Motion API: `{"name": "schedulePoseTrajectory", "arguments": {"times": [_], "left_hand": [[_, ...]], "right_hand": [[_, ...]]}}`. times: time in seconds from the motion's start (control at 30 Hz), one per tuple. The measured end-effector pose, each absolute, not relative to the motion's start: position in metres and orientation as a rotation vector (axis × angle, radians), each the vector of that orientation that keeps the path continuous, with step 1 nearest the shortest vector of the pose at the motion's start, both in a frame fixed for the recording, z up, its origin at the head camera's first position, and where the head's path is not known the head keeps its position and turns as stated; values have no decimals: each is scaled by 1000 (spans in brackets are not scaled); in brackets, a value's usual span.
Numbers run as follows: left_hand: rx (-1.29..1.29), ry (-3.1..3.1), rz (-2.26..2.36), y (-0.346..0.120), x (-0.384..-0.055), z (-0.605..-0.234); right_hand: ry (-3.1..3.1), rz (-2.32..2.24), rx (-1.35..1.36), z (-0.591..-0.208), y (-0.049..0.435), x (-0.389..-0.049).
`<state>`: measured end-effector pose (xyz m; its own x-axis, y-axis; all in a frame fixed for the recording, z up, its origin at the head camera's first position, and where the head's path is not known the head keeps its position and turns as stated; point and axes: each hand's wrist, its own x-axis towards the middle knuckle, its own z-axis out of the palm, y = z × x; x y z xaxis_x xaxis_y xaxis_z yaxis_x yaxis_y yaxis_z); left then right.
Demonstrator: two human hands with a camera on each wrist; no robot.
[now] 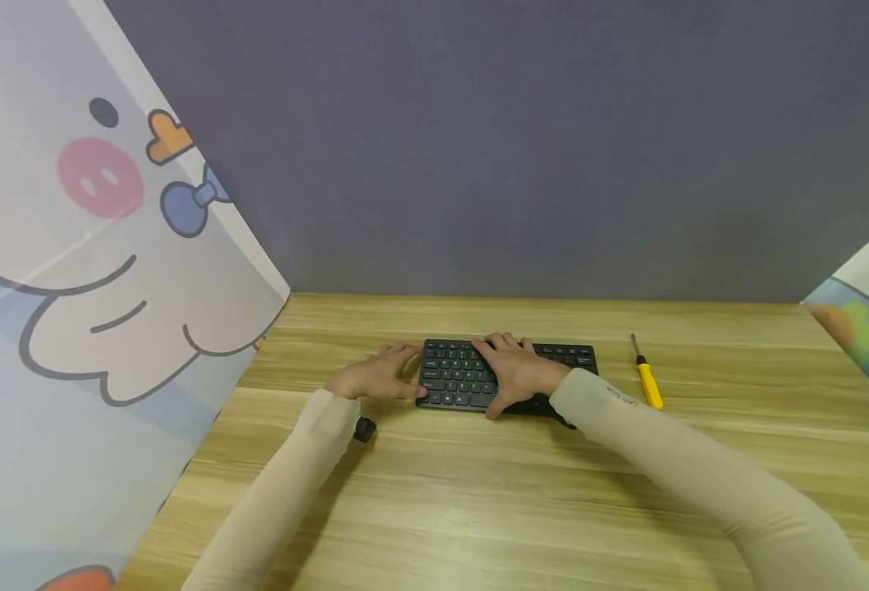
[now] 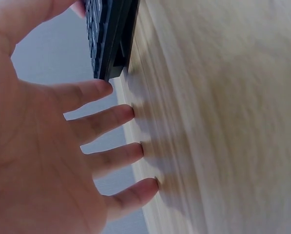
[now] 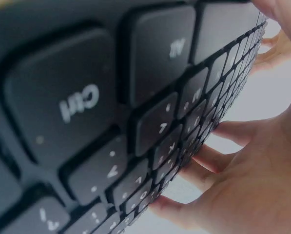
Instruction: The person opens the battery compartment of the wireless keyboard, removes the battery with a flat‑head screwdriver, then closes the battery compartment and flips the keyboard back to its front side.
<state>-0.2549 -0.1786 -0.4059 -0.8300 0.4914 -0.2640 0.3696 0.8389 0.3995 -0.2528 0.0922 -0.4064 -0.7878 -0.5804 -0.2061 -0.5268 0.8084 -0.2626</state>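
Note:
A slim black keyboard (image 1: 464,376) lies on the wooden table. At its left end is my left hand (image 1: 382,376), thumb on the near corner, index finger by the far one. In the left wrist view, the index fingertip meets the keyboard's corner (image 2: 108,44), and the other fingers (image 2: 118,158) reach down to the wood, spread apart. My right hand (image 1: 514,371) lies across the middle of the keys, thumb at the near edge and spread fingers toward the far edge. The right wrist view shows Ctrl and Alt keys (image 3: 157,53) close up, with those fingers (image 3: 213,158) beyond.
To the right of the keyboard lies a screwdriver (image 1: 649,382) with a yellow handle. A grey panel (image 1: 515,164) rises along the table's back edge. On the left stands a cartoon-printed wall (image 1: 124,328). The wooden tabletop (image 1: 441,509) extends in front of the keyboard.

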Motion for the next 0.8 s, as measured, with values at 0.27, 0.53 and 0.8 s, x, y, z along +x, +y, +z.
{"name": "schedulePoseTrajectory", "arguments": {"times": [0.27, 0.53, 0.8], "left_hand": [[632, 2647, 483, -179, -254, -402], [690, 2629, 540, -183, -257, -405], [730, 2603, 584, -185, -257, -407]], "right_hand": [[2726, -295, -851, -405, 92, -253], [2756, -360, -843, -396, 97, -255], [2758, -478, -801, -385, 104, -260]]}}
